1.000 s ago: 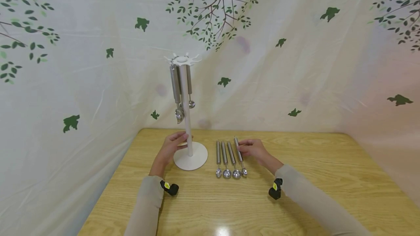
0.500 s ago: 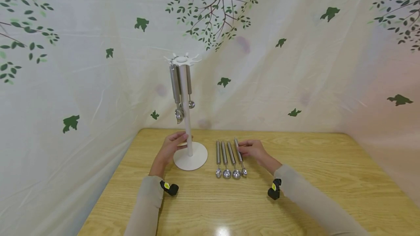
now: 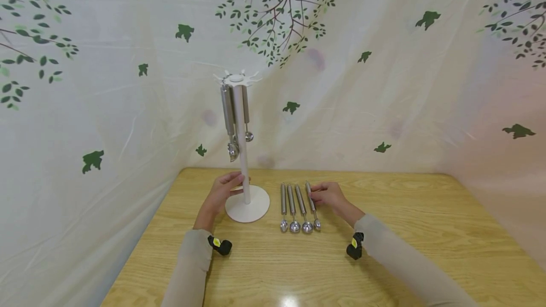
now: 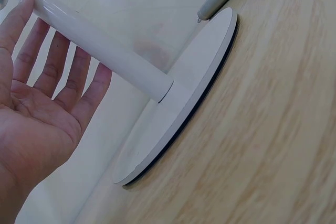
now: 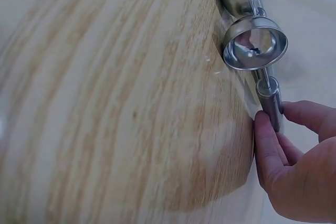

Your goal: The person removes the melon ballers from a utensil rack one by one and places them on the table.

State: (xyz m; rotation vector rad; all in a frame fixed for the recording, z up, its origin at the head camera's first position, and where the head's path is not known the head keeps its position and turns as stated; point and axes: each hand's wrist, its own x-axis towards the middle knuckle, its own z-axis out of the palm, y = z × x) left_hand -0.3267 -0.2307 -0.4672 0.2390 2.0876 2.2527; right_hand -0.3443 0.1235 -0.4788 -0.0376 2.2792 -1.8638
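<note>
Four-fingered grip aside, my left hand (image 3: 222, 191) holds the pole of a white hanging stand (image 3: 249, 211), thumb on the near side and fingers behind it; the left wrist view shows the same hand (image 4: 44, 106) with long fingers against the white pole (image 4: 100, 45). My right hand (image 3: 332, 195) pinches the steel handle of the rightmost scoop (image 3: 313, 205). In the right wrist view thumb and fingertips sit on the lower handle, below a shiny round bowl (image 5: 255, 45). To its left lie more steel scoops (image 3: 302, 205) side by side, bowls toward me.
Several steel utensils (image 3: 228, 110) hang from the white hooked top (image 3: 237, 78) of the stand. The wooden table (image 3: 384, 231) reaches back to a pale curtain (image 3: 332, 131) printed with leaves and branches. The stand's round base lies left of the scoops.
The rightmost scoop's handle end has shifted slightly toward me and to the right, with my right hand on it. My left hand and the stand stay in place.
</note>
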